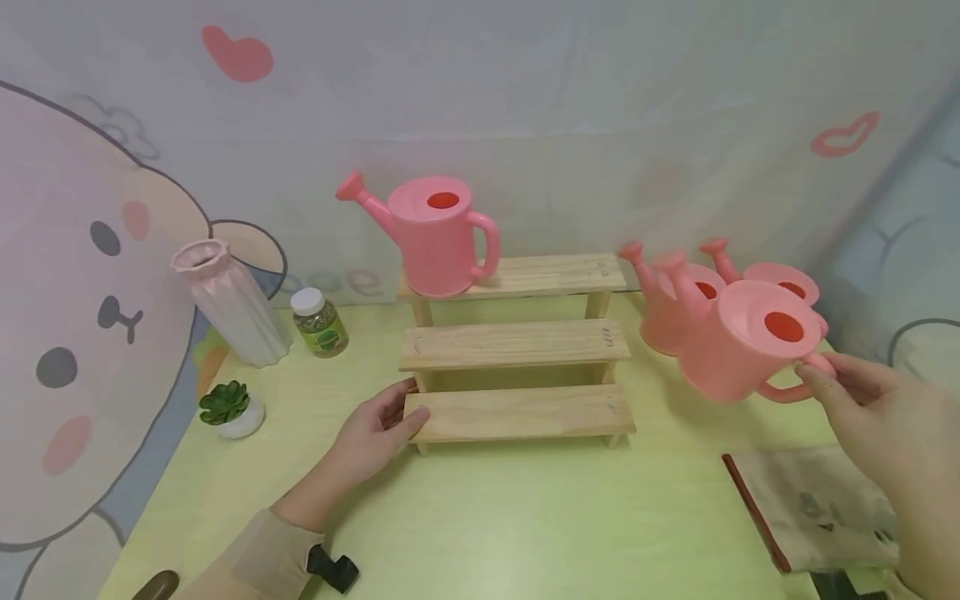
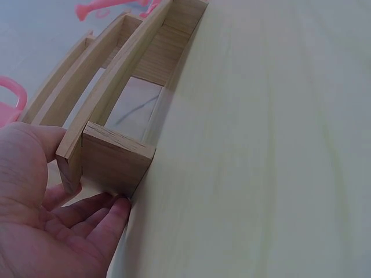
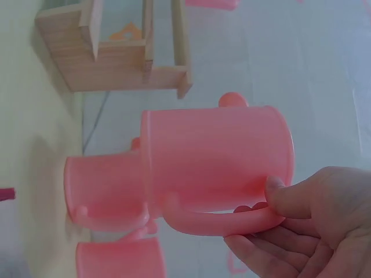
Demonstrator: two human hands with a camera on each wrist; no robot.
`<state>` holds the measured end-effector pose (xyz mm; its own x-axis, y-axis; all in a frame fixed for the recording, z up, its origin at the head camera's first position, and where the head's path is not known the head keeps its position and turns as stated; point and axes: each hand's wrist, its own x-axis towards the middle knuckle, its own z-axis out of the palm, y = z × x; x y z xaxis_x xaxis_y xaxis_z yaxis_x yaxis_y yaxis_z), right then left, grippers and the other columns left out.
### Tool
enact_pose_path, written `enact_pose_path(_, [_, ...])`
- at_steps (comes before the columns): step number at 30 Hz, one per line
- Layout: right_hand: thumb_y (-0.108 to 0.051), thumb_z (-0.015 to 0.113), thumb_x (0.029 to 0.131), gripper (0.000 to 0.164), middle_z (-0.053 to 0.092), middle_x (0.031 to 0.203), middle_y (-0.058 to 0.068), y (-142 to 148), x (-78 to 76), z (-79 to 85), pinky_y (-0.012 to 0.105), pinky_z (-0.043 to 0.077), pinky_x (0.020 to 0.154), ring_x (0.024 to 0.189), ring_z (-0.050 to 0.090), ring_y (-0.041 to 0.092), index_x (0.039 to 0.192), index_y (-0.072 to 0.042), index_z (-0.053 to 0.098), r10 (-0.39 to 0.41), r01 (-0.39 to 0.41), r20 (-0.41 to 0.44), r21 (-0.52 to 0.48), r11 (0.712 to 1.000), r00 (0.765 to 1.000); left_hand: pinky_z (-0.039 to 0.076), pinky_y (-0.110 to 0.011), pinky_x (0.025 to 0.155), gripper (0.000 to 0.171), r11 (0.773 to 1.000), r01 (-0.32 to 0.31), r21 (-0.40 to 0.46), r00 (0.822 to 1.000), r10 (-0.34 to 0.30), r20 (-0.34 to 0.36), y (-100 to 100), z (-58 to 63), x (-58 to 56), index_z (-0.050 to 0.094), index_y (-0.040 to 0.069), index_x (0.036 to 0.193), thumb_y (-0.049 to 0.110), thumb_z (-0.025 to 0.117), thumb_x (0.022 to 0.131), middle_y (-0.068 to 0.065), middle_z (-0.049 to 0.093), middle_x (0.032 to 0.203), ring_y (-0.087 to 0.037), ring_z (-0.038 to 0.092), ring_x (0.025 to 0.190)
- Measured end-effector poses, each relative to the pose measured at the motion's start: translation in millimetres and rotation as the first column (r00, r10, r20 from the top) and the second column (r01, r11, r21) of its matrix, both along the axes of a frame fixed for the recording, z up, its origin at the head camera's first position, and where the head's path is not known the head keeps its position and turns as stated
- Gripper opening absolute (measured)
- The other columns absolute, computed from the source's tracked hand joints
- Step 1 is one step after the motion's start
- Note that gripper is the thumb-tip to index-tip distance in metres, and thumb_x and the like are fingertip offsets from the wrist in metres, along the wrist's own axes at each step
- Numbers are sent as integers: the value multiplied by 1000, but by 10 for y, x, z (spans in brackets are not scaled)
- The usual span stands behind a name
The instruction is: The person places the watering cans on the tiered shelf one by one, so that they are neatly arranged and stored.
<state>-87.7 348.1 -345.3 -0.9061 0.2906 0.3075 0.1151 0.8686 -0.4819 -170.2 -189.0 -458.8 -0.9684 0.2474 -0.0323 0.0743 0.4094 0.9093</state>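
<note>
In the head view, a pink watering can [image 1: 437,246] stands at the left of the top board [image 1: 555,273] of a three-tier wooden stand [image 1: 517,343], and the right hand [image 1: 873,408] holds a second can [image 1: 738,350] aloft before two more cans [image 1: 658,321]. In the left wrist view, the left hand [image 2: 43,220] grips the bottom board's [image 2: 99,95] end, apparently steadying it. In the right wrist view, the right hand pinches the handle [image 3: 214,225], likely keeping its can upright.

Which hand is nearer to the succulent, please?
Left: the left hand grips the wooden stand right of the succulent; the right hand, holding a watering can, is past the stand's far end.
</note>
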Motion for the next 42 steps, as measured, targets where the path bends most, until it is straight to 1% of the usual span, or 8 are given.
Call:
enact_pose_path(3, [-47, 67, 98, 53, 74, 105, 27, -59, -34, 78, 11, 35, 50, 70, 27, -38, 128, -3, 71, 17, -16, -43, 9, 1000, 999, 48, -47, 114, 65, 1000, -1, -2, 1000, 1, -1, -12, 1, 6, 48, 14, 152, 43, 69, 98, -13, 57, 150, -28, 56, 138])
enact_pose_path(5, [-46, 69, 96, 50, 82, 90, 1, -109, -66, 137, 13, 35, 49, 68, 29, -37, 126, -6, 72, 26, -26, -80, 1, 1000, 996, 48, -46, 113, 64, 1000, -2, -2, 1000, 2, -1, -13, 3, 10, 48, 14, 152, 42, 69, 98, -12, 57, 150, -27, 56, 138])
enact_pose_path(7, [-44, 71, 95, 46, 81, 87, -3, -180, -106, 205, 15, 35, 48, 67, 31, -37, 124, -8, 74, 33, -33, -129, 2, 999, 991, 49, -45, 113, 64, 1000, -6, -4, 1000, 6, 0, -12, 5, 8, 49, 15, 151, 43, 70, 97, -11, 57, 150, -26, 57, 138])
enact_pose_path(9, [-42, 74, 93, 43, 74, 74, -28, -259, -163, 280, 14, 34, 49, 66, 34, -37, 120, -9, 76, 39, -41, -174, -6, 999, 984, 49, -45, 113, 64, 1000, -8, -2, 1000, 8, -1, -9, 11, 7, 49, 15, 151, 42, 70, 97, -11, 57, 150, -26, 57, 138])
enact_pose_path(17, [-46, 72, 93, 38, 49, 69, -55, -636, -509, 623, 9, 33, 53, 65, 39, -34, 117, -17, 79, 85, -97, -258, -32, 995, 962, 47, -47, 114, 65, 1000, 7, 20, 1000, -7, -11, -14, 1, -7, 48, 12, 152, 40, 70, 97, -13, 55, 152, -28, 55, 140])
enact_pose_path(26, [-69, 59, 91, 53, 78, 88, -15, -944, -932, 896, 21, 44, 60, 64, 55, -16, 128, -34, 73, 129, -136, -70, -111, 984, 989, 47, -48, 114, 67, 1000, 10, 21, 1000, -10, -7, -16, 14, -7, 47, 10, 152, 41, 70, 97, -13, 53, 153, -28, 54, 140])
enact_pose_path(32, [-71, 54, 93, 57, 78, 112, 3, -1188, -1168, 987, 30, 48, 75, 102, 65, 16, 131, -31, 71, 203, -202, -2, -131, 971, 979, 47, -48, 115, 66, 1000, 9, 21, 1000, -9, -12, -25, 7, -9, 48, 10, 152, 41, 70, 97, -13, 54, 153, -28, 54, 140])
enact_pose_path(42, [-66, 56, 95, 59, 75, 120, 8, -1413, -1353, 1008, 39, 51, 86, 116, 63, 25, 135, -24, 68, 265, -257, 27, -157, 953, 964, 45, -49, 116, 67, 1000, 7, 8, 1000, -7, -14, -30, -1, -17, 48, 10, 152, 42, 69, 97, -12, 52, 155, -28, 52, 142])
